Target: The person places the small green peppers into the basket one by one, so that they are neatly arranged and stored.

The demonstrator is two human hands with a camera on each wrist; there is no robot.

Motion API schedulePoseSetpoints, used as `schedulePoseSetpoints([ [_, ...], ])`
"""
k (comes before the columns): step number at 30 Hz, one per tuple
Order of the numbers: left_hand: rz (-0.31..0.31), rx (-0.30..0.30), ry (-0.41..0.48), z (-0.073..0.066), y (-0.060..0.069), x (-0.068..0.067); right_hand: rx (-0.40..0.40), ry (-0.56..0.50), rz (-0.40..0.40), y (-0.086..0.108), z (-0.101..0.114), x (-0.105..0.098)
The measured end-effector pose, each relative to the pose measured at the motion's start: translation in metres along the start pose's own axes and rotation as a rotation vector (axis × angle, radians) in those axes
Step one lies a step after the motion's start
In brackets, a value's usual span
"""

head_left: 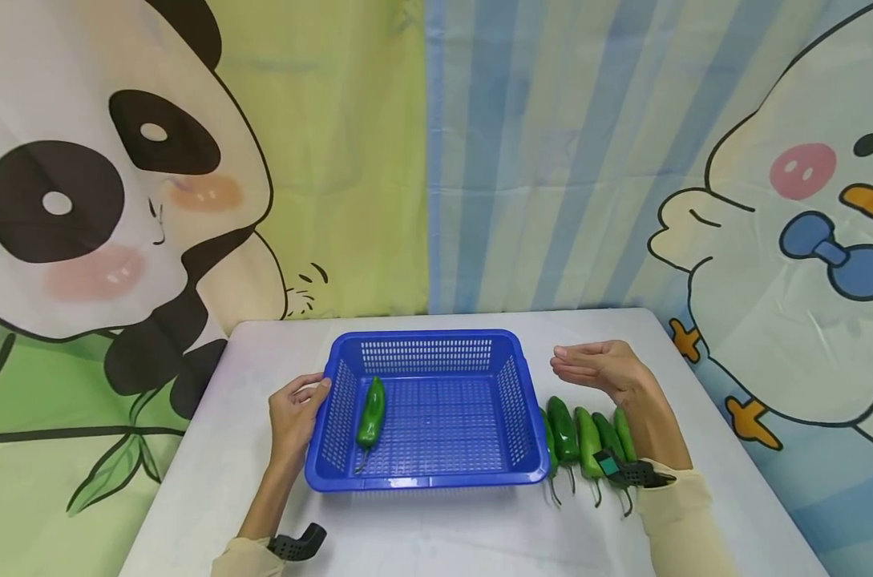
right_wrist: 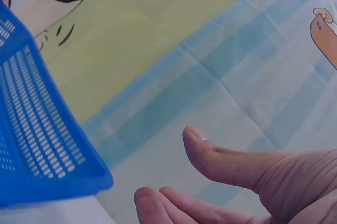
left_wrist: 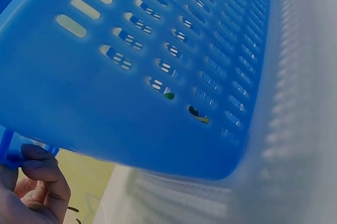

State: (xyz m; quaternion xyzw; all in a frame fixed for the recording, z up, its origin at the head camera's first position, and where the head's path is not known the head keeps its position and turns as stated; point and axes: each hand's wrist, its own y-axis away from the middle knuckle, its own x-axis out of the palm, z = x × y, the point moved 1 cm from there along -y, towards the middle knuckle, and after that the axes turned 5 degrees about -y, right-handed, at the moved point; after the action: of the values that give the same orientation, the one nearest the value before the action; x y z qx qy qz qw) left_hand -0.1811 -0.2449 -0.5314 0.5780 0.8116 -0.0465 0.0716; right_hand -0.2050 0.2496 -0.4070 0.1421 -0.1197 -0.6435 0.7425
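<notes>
A blue perforated basket [head_left: 429,482] holds one green pepper [head_left: 371,413] lying on its left side. My left hand [head_left: 295,413] grips the basket's left rim; the left wrist view shows its fingers curled at the edge of the basket [left_wrist: 105,113]. To the right of the basket, my right hand [head_left: 609,373] is raised with straight fingers and holds nothing. In the right wrist view that hand [right_wrist: 237,187] has its thumb apart from the fingers, away from the basket [right_wrist: 52,190]. Several green peppers [head_left: 563,431] lie in a row below it, partly hidden by the forearm and basket.
The white table [head_left: 436,537] extends around the basket. Behind it hangs a curtain [head_left: 349,160] with a panda on the left and a white bird on the right. Dark bands [head_left: 299,542] sit on both wrists.
</notes>
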Motion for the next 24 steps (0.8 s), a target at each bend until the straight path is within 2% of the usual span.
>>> schedulePoseSetpoints([
  [9,0.000,-0.010,0.009,-0.002,0.001,0.000,0.010,0.010,-0.034,0.008,-0.016,-0.027],
  [17,0.005,0.018,0.024,-0.001,0.002,0.001,0.013,-0.073,-0.041,0.017,-0.034,-0.055],
  [24,0.003,0.019,0.014,-0.002,0.003,0.001,0.040,-0.033,-0.085,0.022,-0.052,-0.081],
])
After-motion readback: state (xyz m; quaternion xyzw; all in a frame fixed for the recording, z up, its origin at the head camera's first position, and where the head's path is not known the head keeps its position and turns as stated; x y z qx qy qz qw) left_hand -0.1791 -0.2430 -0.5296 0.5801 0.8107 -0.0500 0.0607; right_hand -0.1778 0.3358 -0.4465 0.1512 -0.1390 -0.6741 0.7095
